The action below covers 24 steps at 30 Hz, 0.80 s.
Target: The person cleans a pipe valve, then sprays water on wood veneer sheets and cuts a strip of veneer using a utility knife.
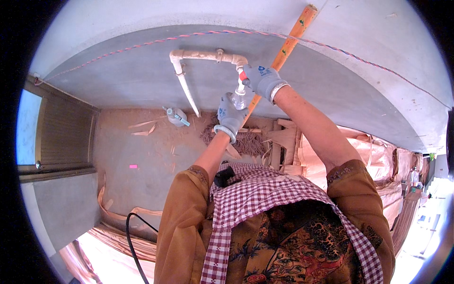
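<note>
My right hand (262,79), in a grey glove, has its fingers closed on the red-handled valve (242,75) of a white wall pipe (198,54). Below it my left hand (231,116), also gloved, grips a clear plastic container (239,100) under the pipe's downward outlet, and its fingers partly hide the container. An orange pole (291,40) with small printed marks slants up the grey wall just behind both hands. My forearms reach in from the lower edge, over a checked apron.
A spray bottle (176,117) and a mop head (246,142) lie or stand on the dusty floor (118,142) with scraps. A door (64,132) is at left, brown sheet stacks (354,151) at right. A twisted wire (331,47) crosses the wall; a black hose (132,246) hangs low left.
</note>
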Each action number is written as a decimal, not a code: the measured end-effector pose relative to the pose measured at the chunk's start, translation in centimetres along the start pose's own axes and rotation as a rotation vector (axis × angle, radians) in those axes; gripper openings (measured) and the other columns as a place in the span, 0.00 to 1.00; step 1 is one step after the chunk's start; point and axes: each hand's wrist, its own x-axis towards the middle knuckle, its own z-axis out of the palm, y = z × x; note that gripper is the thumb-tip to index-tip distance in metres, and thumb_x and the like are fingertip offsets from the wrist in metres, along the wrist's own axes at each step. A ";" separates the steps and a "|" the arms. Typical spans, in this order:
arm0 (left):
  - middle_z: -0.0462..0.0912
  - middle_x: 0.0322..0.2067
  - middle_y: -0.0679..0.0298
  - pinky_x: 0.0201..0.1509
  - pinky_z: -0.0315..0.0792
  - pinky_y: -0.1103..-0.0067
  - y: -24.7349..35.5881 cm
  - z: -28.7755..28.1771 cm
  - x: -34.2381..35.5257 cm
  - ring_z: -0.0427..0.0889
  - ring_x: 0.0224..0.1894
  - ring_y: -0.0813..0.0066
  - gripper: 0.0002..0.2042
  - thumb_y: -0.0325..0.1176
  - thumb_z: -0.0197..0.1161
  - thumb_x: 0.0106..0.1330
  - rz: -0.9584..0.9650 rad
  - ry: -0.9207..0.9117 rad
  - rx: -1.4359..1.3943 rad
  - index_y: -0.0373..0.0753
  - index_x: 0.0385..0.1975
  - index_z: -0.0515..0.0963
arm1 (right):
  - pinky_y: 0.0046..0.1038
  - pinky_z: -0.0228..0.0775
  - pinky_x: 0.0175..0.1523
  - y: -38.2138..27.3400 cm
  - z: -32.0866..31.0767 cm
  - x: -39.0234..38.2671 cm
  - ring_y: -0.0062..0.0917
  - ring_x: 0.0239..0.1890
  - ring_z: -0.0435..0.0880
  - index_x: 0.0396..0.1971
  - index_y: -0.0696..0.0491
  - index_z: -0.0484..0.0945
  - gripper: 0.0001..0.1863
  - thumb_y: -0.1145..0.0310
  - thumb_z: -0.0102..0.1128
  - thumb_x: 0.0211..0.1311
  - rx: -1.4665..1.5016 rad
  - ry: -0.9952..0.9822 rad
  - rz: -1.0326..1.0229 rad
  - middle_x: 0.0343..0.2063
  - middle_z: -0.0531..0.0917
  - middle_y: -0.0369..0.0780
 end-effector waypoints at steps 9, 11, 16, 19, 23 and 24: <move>0.71 0.39 0.55 0.47 0.67 0.71 -1.0 0.3 0.2 0.72 0.42 0.59 0.26 0.24 0.70 0.41 0.014 0.047 -0.003 0.33 0.42 0.65 | 0.40 0.69 0.42 -0.4 -0.3 0.2 0.41 0.40 0.79 0.42 0.52 0.69 0.15 0.60 0.49 0.60 -0.015 -0.037 0.008 0.35 0.80 0.47; 0.71 0.39 0.55 0.47 0.67 0.71 -0.6 0.3 0.2 0.72 0.42 0.59 0.27 0.24 0.70 0.41 -0.003 0.029 0.002 0.34 0.42 0.65 | 0.40 0.68 0.42 -0.2 -0.3 0.3 0.41 0.40 0.78 0.42 0.51 0.68 0.16 0.56 0.51 0.59 0.000 -0.056 0.030 0.35 0.79 0.46; 0.72 0.39 0.55 0.47 0.67 0.71 -0.6 0.2 0.2 0.72 0.42 0.59 0.27 0.25 0.70 0.40 -0.019 0.021 -0.024 0.34 0.42 0.65 | 0.39 0.69 0.45 -0.2 -0.3 0.1 0.42 0.42 0.79 0.42 0.51 0.70 0.15 0.59 0.49 0.59 0.093 -0.013 0.023 0.37 0.80 0.48; 0.72 0.38 0.55 0.47 0.67 0.70 -0.5 0.2 0.3 0.73 0.42 0.59 0.26 0.25 0.70 0.41 -0.011 0.016 -0.007 0.34 0.42 0.65 | 0.40 0.67 0.44 -0.2 -0.1 0.3 0.43 0.42 0.77 0.42 0.52 0.68 0.17 0.56 0.51 0.59 0.097 -0.047 0.063 0.38 0.79 0.47; 0.72 0.39 0.55 0.47 0.68 0.70 -0.1 0.1 0.1 0.73 0.42 0.59 0.27 0.25 0.70 0.41 -0.011 0.026 0.010 0.35 0.43 0.65 | 0.40 0.67 0.44 0.1 0.2 0.4 0.43 0.42 0.77 0.42 0.52 0.68 0.18 0.55 0.51 0.59 0.122 -0.022 0.043 0.37 0.79 0.47; 0.72 0.39 0.55 0.47 0.68 0.70 0.2 0.1 0.1 0.73 0.42 0.59 0.27 0.25 0.70 0.41 -0.014 0.026 0.022 0.35 0.43 0.66 | 0.40 0.67 0.44 0.2 0.2 0.3 0.43 0.41 0.77 0.42 0.52 0.68 0.18 0.55 0.51 0.59 0.126 -0.019 0.043 0.37 0.79 0.47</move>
